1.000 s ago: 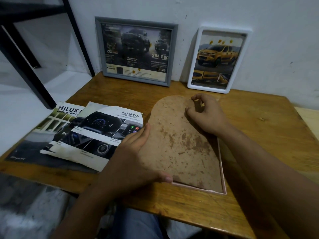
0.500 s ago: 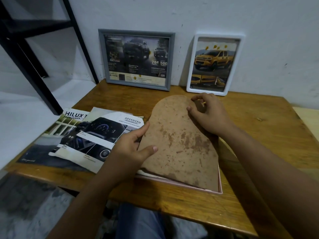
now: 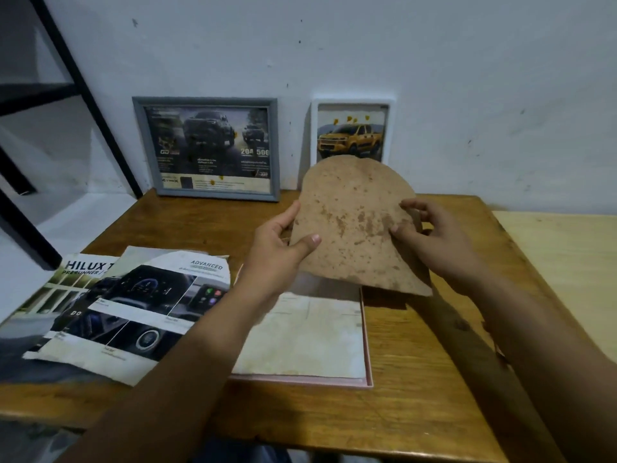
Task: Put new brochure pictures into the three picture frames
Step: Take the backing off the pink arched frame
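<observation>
We held the stained backing board point(image 3: 354, 225) above the pink frame point(image 3: 367, 359) on the desk point(image 3: 417, 396), left hand point(image 3: 277, 252) and right hand point(image 3: 434, 242) each pinching an edge.

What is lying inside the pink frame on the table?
A pale, yellowed sheet lies in the pink frame, blank side up. Its far end is hidden by the lifted backing board and the left hand.

- Left hand point(image 3: 277, 248) grips the backing board point(image 3: 357, 225) at its left edge, thumb on top.
- Right hand point(image 3: 434, 238) pinches the board's right edge, forearm reaching from lower right.
</observation>
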